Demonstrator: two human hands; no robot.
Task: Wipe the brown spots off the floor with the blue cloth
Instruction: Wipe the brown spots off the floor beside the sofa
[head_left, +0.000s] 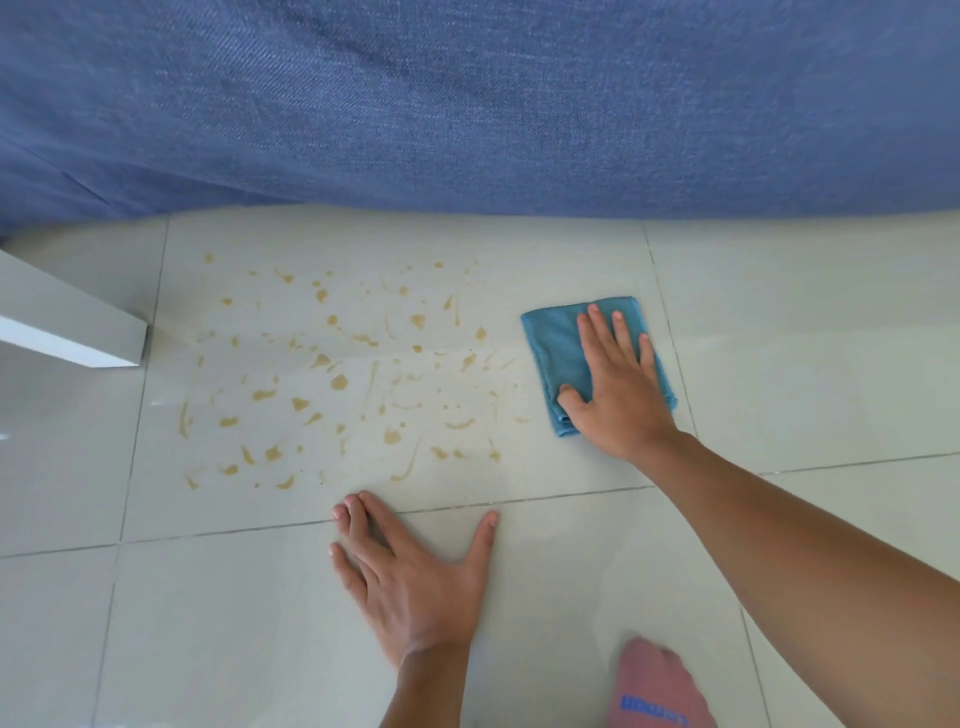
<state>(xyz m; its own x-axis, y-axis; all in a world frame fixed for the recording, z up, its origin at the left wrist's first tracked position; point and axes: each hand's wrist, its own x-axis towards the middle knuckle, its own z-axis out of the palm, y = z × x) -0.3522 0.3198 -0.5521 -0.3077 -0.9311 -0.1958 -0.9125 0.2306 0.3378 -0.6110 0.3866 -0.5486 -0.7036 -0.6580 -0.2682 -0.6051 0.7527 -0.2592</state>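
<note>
Several brown spots and streaks (340, 382) cover one pale floor tile (571, 260), from its left side to just short of the cloth. A folded blue cloth (556, 348) lies flat on the floor to the right of the spots. My right hand (615, 387) presses on the cloth, palm down, fingers spread and pointing away from me. My left hand (415, 577) rests flat on the bare tile nearer to me, fingers spread, its fingertips just below the lowest spots; it holds nothing.
A blue fabric sofa or bed (467, 104) fills the top of the view and overhangs the floor. A white furniture leg (78, 332) stands at the left edge of the spots. A pink garment with blue lettering (657, 691) shows at the bottom.
</note>
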